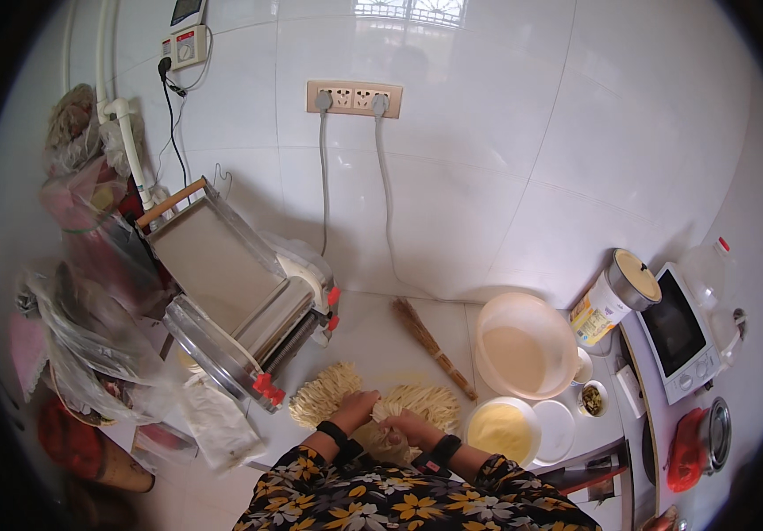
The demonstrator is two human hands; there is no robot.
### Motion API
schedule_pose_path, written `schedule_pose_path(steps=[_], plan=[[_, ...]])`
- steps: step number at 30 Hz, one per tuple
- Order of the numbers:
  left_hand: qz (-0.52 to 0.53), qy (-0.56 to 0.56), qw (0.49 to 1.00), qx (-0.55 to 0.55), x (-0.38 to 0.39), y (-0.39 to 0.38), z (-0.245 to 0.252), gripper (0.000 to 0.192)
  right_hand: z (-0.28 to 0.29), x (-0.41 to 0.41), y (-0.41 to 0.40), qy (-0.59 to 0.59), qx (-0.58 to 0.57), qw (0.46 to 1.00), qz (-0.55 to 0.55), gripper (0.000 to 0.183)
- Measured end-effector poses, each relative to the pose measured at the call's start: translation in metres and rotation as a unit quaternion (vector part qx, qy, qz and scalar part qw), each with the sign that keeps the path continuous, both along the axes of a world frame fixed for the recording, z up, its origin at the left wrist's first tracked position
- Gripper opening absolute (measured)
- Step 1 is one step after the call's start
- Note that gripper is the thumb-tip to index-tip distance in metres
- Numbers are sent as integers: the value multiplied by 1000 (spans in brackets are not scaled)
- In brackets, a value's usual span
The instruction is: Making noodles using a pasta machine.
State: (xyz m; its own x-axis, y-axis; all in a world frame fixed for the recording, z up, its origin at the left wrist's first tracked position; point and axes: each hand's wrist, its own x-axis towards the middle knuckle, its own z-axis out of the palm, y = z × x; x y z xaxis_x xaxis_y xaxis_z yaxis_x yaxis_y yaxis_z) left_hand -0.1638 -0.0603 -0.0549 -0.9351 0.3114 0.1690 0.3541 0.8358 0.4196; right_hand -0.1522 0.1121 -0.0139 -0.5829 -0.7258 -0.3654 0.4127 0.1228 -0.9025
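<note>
Two heaps of fresh flat noodles lie on the white counter (pixel 361 318) before me, a left heap (pixel 325 393) and a right heap (pixel 438 401). My left hand (pixel 355 409) is at the inner edge of the left heap, its fingers partly hidden. Close by, my right hand (pixel 408 428) has its fingers curled around a small bunch of noodles (pixel 387 407) at the right heap. A thin, see-through plastic bag (pixel 380 446) hangs below and between both hands, against my body. How the left fingers grip the bag is hard to make out.
An electric noodle machine (pixel 222 259) stands left, a straw whisk brush (pixel 434 348) behind the noodles. To the right are a large plastic basin (pixel 524 348), a tub of yellow flour (pixel 501 431), a white lid (pixel 554 431), a small cup (pixel 592 399) and a microwave (pixel 677 332).
</note>
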Motion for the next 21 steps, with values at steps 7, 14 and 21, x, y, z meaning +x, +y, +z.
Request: schedule_pose_path(steps=[7,14,21], plan=[[6,-56,998,-7,-18,-12,-64,16,68,8,1,-109,-165,979,41,11],[-96,-116,989,-4,1,14,38,30,220,-16,19,116,-208,971,-16,64],[-61,-171,982,-48,-2,-24,45,36,92,-67,45,164,10,981,-104,32]])
